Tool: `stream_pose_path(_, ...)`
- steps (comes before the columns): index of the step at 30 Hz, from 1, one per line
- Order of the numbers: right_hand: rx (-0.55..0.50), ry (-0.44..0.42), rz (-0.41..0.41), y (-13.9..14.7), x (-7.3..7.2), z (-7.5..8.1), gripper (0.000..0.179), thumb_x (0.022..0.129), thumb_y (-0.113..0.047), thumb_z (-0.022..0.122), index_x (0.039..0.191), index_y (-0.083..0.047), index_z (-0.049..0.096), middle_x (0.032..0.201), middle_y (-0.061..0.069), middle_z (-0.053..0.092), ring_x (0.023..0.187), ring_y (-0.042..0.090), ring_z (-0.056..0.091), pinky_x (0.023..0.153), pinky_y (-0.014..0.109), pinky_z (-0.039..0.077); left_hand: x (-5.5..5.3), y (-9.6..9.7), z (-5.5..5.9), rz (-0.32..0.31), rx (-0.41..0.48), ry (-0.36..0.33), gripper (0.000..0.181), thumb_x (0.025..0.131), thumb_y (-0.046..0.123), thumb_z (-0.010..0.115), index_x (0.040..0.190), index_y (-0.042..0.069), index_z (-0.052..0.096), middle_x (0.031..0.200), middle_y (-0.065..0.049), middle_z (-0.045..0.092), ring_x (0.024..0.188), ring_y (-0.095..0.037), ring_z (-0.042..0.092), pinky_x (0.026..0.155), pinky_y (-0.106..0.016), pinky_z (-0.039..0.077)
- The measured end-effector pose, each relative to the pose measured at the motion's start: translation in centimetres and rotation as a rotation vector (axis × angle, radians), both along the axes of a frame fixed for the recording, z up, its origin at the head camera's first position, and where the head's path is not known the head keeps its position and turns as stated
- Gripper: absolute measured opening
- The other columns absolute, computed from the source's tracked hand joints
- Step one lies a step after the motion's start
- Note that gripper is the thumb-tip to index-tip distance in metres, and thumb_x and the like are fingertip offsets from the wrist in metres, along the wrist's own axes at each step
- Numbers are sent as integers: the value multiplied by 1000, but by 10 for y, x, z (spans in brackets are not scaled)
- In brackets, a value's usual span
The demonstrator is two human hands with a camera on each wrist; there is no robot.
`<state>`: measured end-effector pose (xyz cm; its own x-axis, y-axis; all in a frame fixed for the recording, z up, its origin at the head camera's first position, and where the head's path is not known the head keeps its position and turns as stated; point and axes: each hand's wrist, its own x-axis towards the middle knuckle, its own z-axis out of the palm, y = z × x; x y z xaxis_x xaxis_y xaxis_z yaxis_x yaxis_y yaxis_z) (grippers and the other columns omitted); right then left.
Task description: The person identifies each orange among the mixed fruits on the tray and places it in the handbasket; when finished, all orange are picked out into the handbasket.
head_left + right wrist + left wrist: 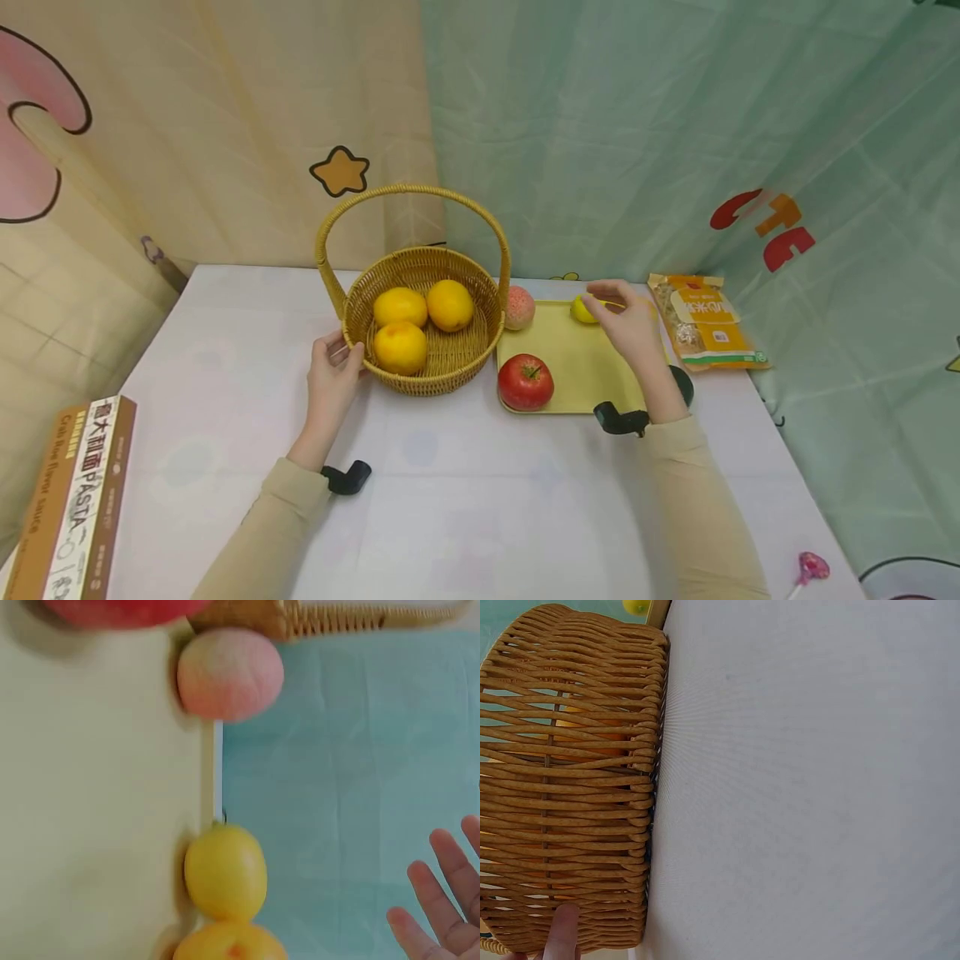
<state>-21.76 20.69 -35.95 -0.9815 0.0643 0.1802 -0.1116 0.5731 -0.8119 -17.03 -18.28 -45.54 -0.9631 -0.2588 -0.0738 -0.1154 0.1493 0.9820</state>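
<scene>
A wicker basket (442, 385) with a tall handle holds three yellow-orange fruits (400, 347). My left hand (332, 379) grips the basket's left side, with a thumb against the outer weave in the left wrist view. Above the far part of a yellow tray (573, 367), my right hand (626, 325) has its fingers apart and holds nothing. It is nearest a small yellow fruit (225, 871), which touches an orange-yellow fruit (231, 946) largely hidden by the hand in the head view. A pink peach (519, 308) and a red tomato-like fruit (526, 382) are at the tray's left side.
An orange-and-white food packet (708, 321) lies right of the tray. Pasta and sauce boxes (75, 500) stand at the table's left edge. A pink-wrapped lollipop (812, 567) lies at the front right. Curtains (600, 150) hang behind the table.
</scene>
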Motion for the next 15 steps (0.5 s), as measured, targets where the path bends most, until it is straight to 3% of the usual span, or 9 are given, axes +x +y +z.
stream_pose_path(7,-68,-70,-238,49,-11,-2,52,96,-41,61,134,-5,56,136,13,56,126,23,52,112,37,45,0,-2,-1,5,-19,-5,55,102,23,52,146,0,29,148,-21,41,130,-30,49,95,-41,56)
stream_pose_path(10,-76,-108,-294,58,-14,-5,57,96,-43,61,139,-6,52,141,12,53,129,24,48,114,36,43,-1,-2,-2,8,-18,-7,54,102,23,53,146,0,30,148,-20,41,129,-30,49,94,-40,57)
stream_pose_path(15,-78,-98,-336,64,-20,-17,61,95,-40,62,141,-1,48,143,18,49,133,30,45,117,40,38,-2,-1,-1,8,-16,-15,54,102,23,53,146,1,30,148,-19,42,129,-29,50,94,-39,58)
